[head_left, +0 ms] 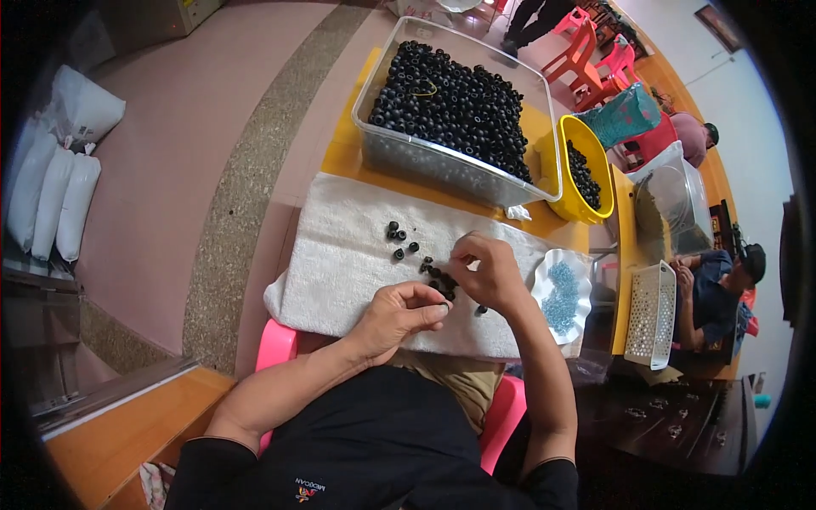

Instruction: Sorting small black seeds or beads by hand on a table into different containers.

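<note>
My left hand [398,321] is closed in a pinch, with a small black round piece [445,306] at its fingertips. My right hand [486,265] hovers just above and to the right, thumb and fingers pressed together; whatever it may hold is too small to make out. Beneath the hands lies a white towel [340,246]. Several black round pieces with holes, like beads, are scattered on it, including a loose group [399,253] to the upper left. More lie between my hands. To the right, a white scalloped dish [585,293] holds tiny clear blue bits [561,297].
A clear plastic bin [450,161] full of black pieces stands at the table's far side, beside a yellow basin [605,161] with more. A white perforated basket [650,314] is farther right, near a seated person [714,293]. White sacks [55,195] lie at the left.
</note>
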`<state>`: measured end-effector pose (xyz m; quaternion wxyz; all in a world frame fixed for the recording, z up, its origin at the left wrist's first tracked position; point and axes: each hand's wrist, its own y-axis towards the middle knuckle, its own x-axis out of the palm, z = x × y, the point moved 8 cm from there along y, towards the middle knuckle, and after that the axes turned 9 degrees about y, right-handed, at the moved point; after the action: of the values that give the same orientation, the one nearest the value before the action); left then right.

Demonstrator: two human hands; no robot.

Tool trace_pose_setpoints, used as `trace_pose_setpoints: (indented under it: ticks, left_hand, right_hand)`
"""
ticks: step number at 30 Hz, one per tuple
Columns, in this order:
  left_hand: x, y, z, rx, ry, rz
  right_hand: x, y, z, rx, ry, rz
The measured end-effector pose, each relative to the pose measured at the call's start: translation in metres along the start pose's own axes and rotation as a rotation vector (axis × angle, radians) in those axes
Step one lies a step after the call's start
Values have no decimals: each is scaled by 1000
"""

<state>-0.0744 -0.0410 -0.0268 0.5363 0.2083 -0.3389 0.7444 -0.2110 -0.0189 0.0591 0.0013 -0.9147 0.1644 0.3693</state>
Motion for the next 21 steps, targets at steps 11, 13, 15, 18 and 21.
trace_pose_setpoints:
  ticks: [11, 13, 15, 18, 21]
  left_hand:
    - [0, 1, 6, 49, 21, 36]
    - [4, 0, 9, 85, 97, 12]
    - [5, -1, 11, 96, 116, 4]
    - [5, -2, 11, 115, 151, -8]
    - [5, -2, 10, 125, 183, -9]
  right_hand:
    - [5, -57, 12, 287, 671, 62]
    - [9, -62, 12, 307, 760, 70]
    - [14, -65, 9, 324, 842, 74]
    - [18, -70, 9, 339, 824, 83]
    - [19, -72, 7, 314, 809, 85]
